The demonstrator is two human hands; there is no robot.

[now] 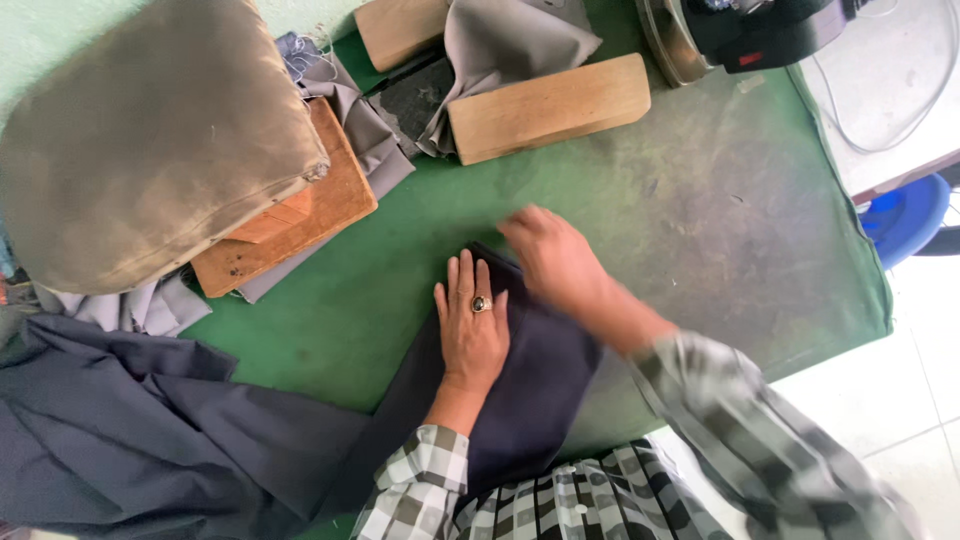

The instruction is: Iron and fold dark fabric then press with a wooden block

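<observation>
A folded piece of dark navy cloth (545, 385) lies on the green table cover (700, 200) in front of me. My left hand (472, 322), with a ring on one finger, rests flat on the cloth, fingers together and pointing away from me. My right hand (552, 258) is blurred at the cloth's far edge, palm down, fingers spread over the fabric's corner. Neither hand grips anything that I can see. Checked sleeves cover both forearms.
A padded brown pressing cushion (150, 140) sits on a wooden board (330, 200) at left. Grey cloth (505, 45) lies between wooden blocks (550, 105) at the back. An iron (740, 30) stands at the back right. More dark cloth (130, 430) is heaped at lower left. The table edge runs down the right.
</observation>
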